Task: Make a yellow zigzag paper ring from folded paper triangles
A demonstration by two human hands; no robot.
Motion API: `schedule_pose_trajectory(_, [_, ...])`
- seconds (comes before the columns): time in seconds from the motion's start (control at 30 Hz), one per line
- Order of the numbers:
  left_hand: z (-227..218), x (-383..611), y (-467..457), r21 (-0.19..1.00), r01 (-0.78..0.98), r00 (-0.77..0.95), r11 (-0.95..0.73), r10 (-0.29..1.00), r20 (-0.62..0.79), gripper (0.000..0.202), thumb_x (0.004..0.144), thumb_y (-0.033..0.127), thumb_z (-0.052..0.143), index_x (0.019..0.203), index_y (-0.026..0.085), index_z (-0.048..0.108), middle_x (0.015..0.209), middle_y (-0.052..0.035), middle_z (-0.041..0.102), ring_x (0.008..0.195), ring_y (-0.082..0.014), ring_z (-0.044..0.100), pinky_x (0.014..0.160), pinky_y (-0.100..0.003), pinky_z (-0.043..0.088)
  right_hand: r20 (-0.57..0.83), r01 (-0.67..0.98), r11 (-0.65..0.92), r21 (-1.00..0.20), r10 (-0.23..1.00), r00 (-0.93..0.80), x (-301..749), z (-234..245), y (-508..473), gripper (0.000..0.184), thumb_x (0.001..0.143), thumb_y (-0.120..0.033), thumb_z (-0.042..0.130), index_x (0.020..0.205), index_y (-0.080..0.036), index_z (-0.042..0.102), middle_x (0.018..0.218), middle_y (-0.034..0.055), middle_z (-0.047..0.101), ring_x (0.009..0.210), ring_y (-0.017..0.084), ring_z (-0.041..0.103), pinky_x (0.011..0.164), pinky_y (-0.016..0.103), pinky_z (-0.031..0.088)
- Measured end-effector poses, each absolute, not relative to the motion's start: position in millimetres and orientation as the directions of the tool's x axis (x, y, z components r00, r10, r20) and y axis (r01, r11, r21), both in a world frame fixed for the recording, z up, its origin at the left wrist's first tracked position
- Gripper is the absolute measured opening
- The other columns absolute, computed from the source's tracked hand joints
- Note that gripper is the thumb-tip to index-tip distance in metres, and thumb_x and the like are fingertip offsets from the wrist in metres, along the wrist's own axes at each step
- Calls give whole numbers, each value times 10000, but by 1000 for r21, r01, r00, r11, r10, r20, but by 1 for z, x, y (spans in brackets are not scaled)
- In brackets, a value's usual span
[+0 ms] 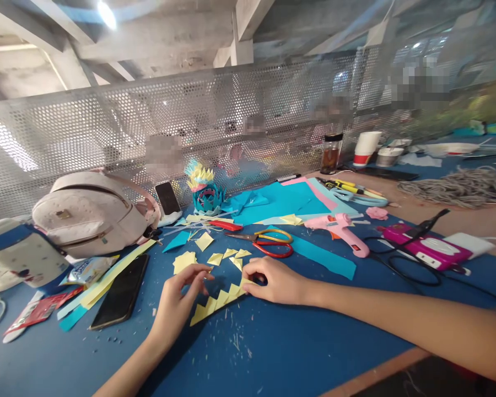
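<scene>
My right hand [268, 281] pinches the right end of a zigzag yellow paper strip [219, 302], whose folded points face away from me. My left hand [184, 292] hovers over the strip's left part, its fingers loosely bent and apart with nothing visible between them. Just beyond lie several small folded yellow paper triangles [215, 258] and a stack of yellow paper squares [184, 261]. Scissors [273, 242] with red and yellow handles rest behind my right hand. A little further off stands a layered blue, yellow and pink paper piece [207, 193].
A pink glue gun [339, 229] and a magenta power strip [427, 246] with black cables lie to the right. Blue paper sheets [289, 198] are at the back. On the left are a backpack [89, 212], a dark phone [122, 292] and a cylindrical container [27, 256].
</scene>
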State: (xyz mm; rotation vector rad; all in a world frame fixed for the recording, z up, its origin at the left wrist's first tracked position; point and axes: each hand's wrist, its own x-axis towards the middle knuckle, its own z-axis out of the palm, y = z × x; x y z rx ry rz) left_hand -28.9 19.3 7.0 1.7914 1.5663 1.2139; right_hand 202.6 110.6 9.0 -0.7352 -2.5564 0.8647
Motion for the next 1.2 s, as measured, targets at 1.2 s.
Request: schedule_pose_trajectory(1.2, [7,13,16,525,808,244,-268,963,117,88,791,145,603,795,220,558,917,-15,637,883,-210,593,873,-396,409,387,942,221,-251,915,-111,390,22,122,428,856,-642,423,758,-232,500,911,92,623,923,307,588,655,340,407])
